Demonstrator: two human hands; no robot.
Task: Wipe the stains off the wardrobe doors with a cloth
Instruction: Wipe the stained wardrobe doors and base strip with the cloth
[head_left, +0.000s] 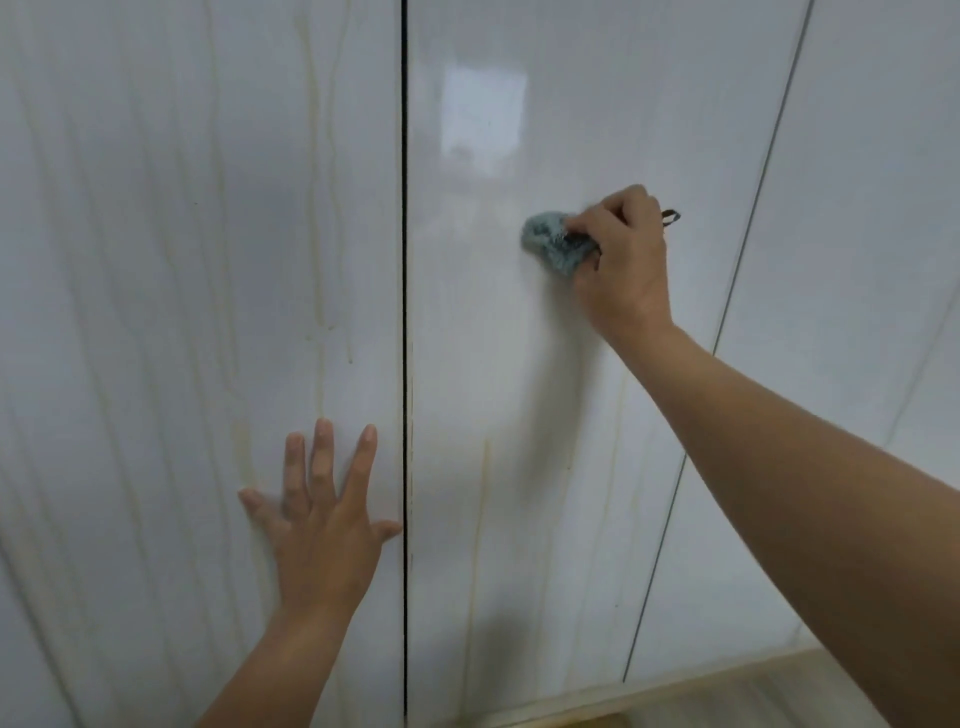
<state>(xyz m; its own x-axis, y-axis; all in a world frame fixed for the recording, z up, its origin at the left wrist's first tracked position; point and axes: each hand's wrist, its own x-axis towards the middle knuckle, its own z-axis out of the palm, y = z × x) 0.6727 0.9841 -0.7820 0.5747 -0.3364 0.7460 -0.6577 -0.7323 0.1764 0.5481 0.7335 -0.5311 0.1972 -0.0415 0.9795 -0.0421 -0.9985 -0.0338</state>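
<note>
Glossy white wardrobe doors fill the view. My right hand (621, 254) grips a bunched grey-blue cloth (553, 243) and presses it against the middle door (519, 389), at about mid height. A small dark loop of the cloth sticks out behind my knuckles. My left hand (322, 514) lies flat with spread fingers on the left door (156, 312), close to the dark gap between the two doors. Yellowish drip streaks (317, 234) run down the left door, and fainter ones (480, 519) mark the lower part of the middle door.
A third door (857, 260) stands to the right, past a thin dark seam. A strip of light wooden floor (727, 696) shows at the bottom right. A bright window reflection (483, 117) sits high on the middle door.
</note>
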